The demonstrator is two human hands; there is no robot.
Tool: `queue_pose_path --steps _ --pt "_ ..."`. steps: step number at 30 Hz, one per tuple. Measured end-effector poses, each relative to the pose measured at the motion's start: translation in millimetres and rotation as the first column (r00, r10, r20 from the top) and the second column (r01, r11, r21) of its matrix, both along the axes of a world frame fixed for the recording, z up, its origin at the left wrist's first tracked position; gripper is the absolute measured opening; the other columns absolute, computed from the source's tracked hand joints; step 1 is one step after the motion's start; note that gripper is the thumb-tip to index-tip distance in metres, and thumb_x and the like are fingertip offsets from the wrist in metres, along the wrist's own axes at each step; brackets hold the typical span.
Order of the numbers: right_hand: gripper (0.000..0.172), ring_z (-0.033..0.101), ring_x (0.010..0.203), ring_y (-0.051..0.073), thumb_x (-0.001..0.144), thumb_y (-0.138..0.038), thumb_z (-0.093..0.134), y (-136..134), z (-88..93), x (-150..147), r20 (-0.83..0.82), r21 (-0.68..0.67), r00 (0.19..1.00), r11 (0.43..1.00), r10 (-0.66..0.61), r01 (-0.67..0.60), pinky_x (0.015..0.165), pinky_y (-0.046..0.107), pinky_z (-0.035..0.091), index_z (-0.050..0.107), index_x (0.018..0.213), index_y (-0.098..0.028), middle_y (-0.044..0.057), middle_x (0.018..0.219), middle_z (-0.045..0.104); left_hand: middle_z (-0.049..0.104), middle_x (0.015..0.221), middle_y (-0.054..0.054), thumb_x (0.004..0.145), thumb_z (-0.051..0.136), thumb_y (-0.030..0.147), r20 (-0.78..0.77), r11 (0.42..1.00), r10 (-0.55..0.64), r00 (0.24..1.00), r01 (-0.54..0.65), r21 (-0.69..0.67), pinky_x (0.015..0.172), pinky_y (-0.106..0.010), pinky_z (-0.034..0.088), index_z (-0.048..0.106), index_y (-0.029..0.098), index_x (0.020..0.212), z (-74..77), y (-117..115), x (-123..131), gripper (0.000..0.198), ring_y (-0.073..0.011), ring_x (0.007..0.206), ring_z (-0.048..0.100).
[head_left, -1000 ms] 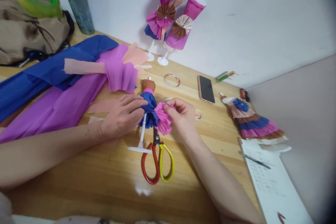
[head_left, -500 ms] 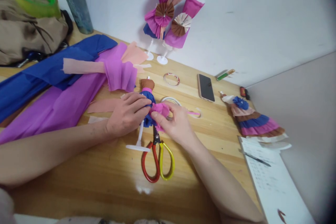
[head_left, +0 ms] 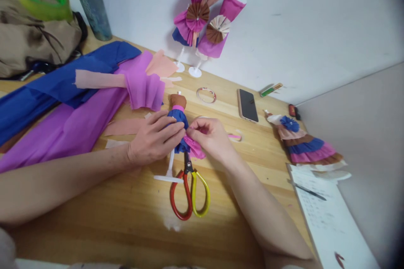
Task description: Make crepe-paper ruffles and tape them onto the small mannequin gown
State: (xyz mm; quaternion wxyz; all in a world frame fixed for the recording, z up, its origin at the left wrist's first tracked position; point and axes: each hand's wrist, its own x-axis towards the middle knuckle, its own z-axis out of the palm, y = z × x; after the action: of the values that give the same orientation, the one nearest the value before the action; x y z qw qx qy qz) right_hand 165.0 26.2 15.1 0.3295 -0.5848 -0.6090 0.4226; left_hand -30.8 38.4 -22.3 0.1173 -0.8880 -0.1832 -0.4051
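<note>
A small dress form point(head_left: 178, 113) on a white stand leans over the table, dressed in a brown top, a pink waistband and a gathered blue skirt. My left hand point(head_left: 158, 136) is closed around the skirt's left side. At the skirt's right side my right hand point(head_left: 211, 136) pinches with thumb and index finger, close to a pink crepe paper strip point(head_left: 195, 148) that hangs from the skirt. The fingertips hide what exactly is pinched. Scissors point(head_left: 189, 189) with one red and one yellow handle lie just below, blades partly under the form.
Blue crepe paper point(head_left: 63, 75) and purple crepe paper point(head_left: 85, 122) spread at the left. Two dressed forms point(head_left: 198, 12) stand by the wall. Near the back are a phone point(head_left: 248, 105) and a tape ring point(head_left: 206, 95). At right are a layered dress form point(head_left: 311, 145) and a paper sheet point(head_left: 328, 214).
My right hand has shifted from the bunched pink paper to a pinch against the skirt. The pink strip now hangs lower and flatter. The form has moved very slightly right.
</note>
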Motion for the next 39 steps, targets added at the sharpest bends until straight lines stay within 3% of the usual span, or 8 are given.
queue_pose_path --steps 8,17,28,34,39 --pt "0.016 0.045 0.05 0.01 0.065 -0.031 0.067 -3 5.4 -2 -0.223 -0.023 0.971 0.996 -0.09 0.087 0.049 0.023 0.034 0.061 0.055 -0.019 -0.003 0.052 0.057 0.077 0.1 -0.011 0.092 0.051 0.009 0.047 0.995 0.047 0.998 -0.051 0.083 0.09 -0.042 0.059 0.064 0.016 0.109 3.9 2 -1 0.022 -0.02 0.084 0.071" --pt "0.013 0.044 0.046 0.009 0.06 -0.028 0.07 0 9.3 1 -0.355 -0.113 0.924 0.988 -0.14 0.107 0.049 0.024 0.035 0.064 0.053 -0.019 -0.003 0.05 0.058 0.078 0.098 -0.01 0.093 0.05 0.01 0.034 0.996 0.037 0.999 -0.04 0.074 0.089 -0.04 0.061 0.065 0.018 0.104 4.5 0 -3 0.02 -0.0182 0.08 0.072" --pt "0.014 0.047 0.046 0.009 0.058 -0.029 0.074 0 9.2 5 -0.436 -0.191 0.875 0.971 -0.213 0.141 0.047 0.023 0.033 0.067 0.053 -0.018 0.0 0.052 0.065 0.078 0.094 -0.011 0.089 0.056 0.007 0.088 0.999 0.03 0.996 -0.032 0.02 0.091 -0.039 0.061 0.062 0.014 0.101 -0.4 0 -2 0.015 -0.0191 0.083 0.074" --pt "0.015 0.044 0.044 0.007 0.058 -0.03 0.074 -3 9.3 0 -0.456 -0.196 0.868 0.974 -0.195 0.116 0.047 0.023 0.031 0.067 0.053 -0.017 -0.003 0.048 0.06 0.078 0.092 -0.009 0.089 0.06 0.01 0.099 0.994 0.109 0.989 -0.11 0.001 0.085 -0.037 0.061 0.062 0.013 0.108 2.1 -2 4 0.019 -0.0198 0.083 0.073" --pt "0.016 0.045 0.045 0.008 0.058 -0.03 0.075 -4 9.3 -2 -0.46 -0.194 0.868 0.975 -0.19 0.11 0.049 0.023 0.032 0.066 0.053 -0.017 -0.003 0.048 0.06 0.074 0.085 -0.009 0.094 0.054 0.01 0.089 0.997 0.027 0.996 -0.032 0.063 0.074 -0.037 0.061 0.061 0.014 0.097 8.4 -4 6 0.009 -0.0207 0.078 0.067"
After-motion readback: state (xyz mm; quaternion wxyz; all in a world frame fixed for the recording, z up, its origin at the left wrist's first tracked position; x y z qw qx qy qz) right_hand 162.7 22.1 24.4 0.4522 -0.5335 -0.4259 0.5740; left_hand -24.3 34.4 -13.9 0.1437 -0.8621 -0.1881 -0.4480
